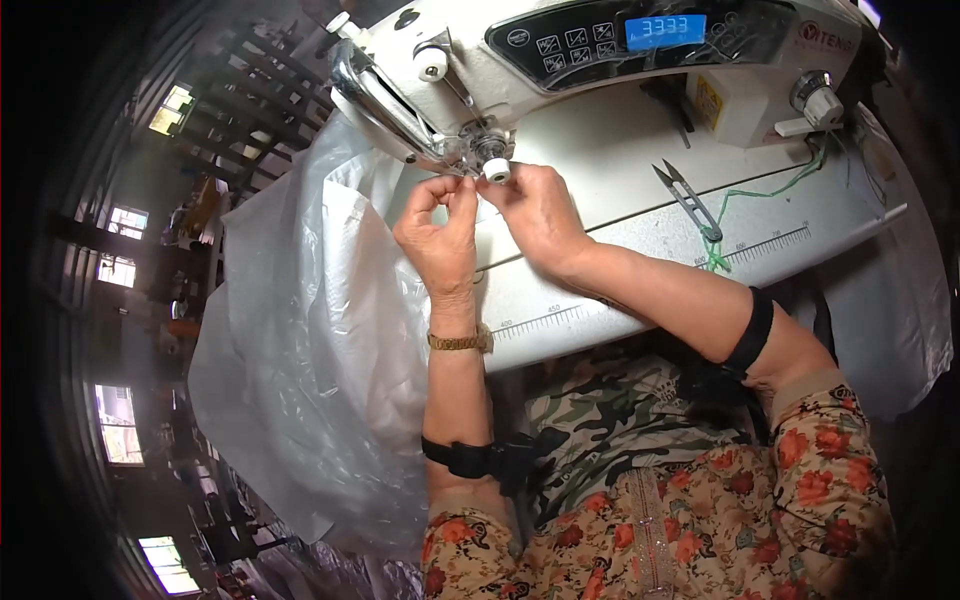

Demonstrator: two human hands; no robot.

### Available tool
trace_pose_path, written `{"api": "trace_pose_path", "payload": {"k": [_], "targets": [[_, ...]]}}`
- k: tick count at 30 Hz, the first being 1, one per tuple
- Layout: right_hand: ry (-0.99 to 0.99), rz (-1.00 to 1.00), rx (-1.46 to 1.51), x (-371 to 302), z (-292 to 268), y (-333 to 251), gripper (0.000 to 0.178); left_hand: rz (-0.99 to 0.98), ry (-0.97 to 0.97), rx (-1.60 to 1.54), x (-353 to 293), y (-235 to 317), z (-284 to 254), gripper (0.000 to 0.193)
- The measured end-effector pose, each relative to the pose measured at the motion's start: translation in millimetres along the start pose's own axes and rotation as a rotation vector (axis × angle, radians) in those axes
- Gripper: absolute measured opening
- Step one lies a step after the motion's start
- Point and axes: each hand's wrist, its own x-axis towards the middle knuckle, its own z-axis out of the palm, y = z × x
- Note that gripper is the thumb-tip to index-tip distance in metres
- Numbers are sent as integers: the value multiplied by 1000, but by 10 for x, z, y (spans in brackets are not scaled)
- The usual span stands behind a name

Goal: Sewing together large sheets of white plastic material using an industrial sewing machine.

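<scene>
Both of my hands meet at the needle area of a white sewing machine (520, 92). My left hand (440, 235) has its thumb and forefinger pinched together just below the machine head. Close beside it, my right hand (543, 215) is bent inward, fingertips drawn together under the white round knob (497, 171). Anything between the fingertips is too small or hidden to make out; the needle and presser foot are mostly covered too. Left of my left wrist, a translucent whitish plastic sheet (270, 310) drapes over the table's edge.
Thread snips (690, 203) lie on the table right of my right hand, tied to a green cord (765, 192). A ruler scale (550, 317) runs along the front edge. Behind lies a dark tool (672, 105). A control panel with a blue display (665, 32) tops the machine.
</scene>
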Motion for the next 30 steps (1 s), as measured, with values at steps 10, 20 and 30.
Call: {"api": "trace_pose_path", "payload": {"k": [10,20,30], "targets": [[216,252,208,52,207,-59,16,20,39,31,25,-5,58,8],[228,259,312,138,312,153,14,127,41,104,8,-31,92,8],[190,295,542,151,263,141,12,182,47,224,10,-78,53,7]]}}
